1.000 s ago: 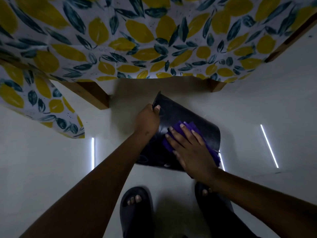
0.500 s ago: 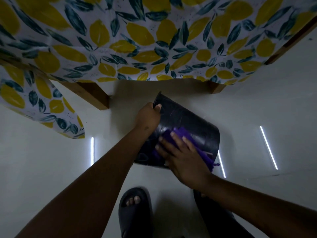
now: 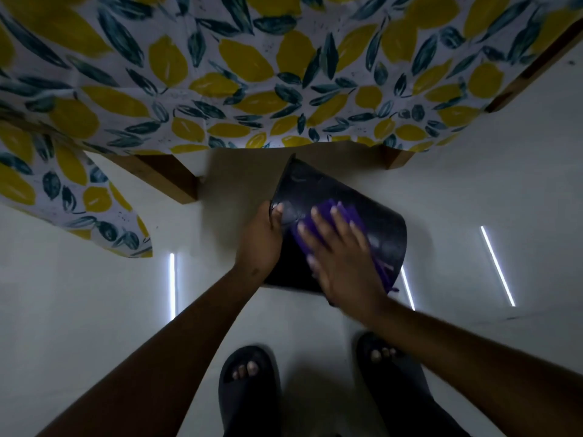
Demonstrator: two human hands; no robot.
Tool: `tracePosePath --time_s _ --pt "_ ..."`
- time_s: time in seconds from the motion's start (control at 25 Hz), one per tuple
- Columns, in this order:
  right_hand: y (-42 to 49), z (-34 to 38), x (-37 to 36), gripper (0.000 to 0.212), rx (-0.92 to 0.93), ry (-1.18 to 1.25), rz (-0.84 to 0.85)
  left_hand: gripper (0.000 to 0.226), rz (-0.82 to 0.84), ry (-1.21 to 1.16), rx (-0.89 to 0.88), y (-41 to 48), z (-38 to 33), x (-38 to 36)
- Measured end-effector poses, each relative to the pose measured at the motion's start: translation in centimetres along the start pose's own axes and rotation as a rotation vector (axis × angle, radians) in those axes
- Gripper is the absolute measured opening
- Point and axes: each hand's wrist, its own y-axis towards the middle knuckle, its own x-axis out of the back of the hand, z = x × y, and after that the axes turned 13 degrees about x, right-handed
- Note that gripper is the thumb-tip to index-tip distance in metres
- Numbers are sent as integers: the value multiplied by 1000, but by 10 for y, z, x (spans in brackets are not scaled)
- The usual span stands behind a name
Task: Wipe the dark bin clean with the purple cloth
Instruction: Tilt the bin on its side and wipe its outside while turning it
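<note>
The dark bin (image 3: 381, 225) lies tipped on its side on the pale floor, its rim toward the left. My left hand (image 3: 260, 236) grips that rim, thumb over the edge. My right hand (image 3: 342, 257) lies flat on the bin's curved outer wall, fingers spread, pressing the purple cloth (image 3: 328, 207) against it. The cloth shows past my fingertips and again as a fringe by my wrist; most of it is hidden under my palm.
A table with a lemon-and-leaf cloth (image 3: 239, 74) overhangs the bin, with wooden legs at left (image 3: 164, 178) and right (image 3: 394, 157). My feet in dark slippers (image 3: 247, 383) stand just behind the bin. Bright strips of light reflect on the glossy floor (image 3: 497, 266).
My right hand slid down and left across the bin wall with the cloth, then back up toward the rim. The left hand kept its grip on the rim.
</note>
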Motion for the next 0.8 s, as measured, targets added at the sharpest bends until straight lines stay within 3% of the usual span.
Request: tracePosePath --time_s 0.08,0.16,0.32,0.4,0.6,0.68,0.8 --pt "-26 15 -5 65 159 -56 89 31 -23 21 -15 7 -10 -2" --pt "-15 -4 0 60 156 -16 50 29 -36 39 -36 7 -9 -5" --pt "48 -57 18 46 -268 345 -58 36 -38 20 9 8 -2 -4" --pt "49 -63 16 45 -322 443 -28 37 -40 60 24 11 -2 -1" --pt "2 14 12 59 -118 138 3 40 -78 210 53 26 -13 -4" --pt "10 1 11 58 -46 95 -7 40 -64 211 80 32 -20 -5" --pt "6 -42 7 56 -248 188 -29 41 -70 206 106 35 -19 -3"
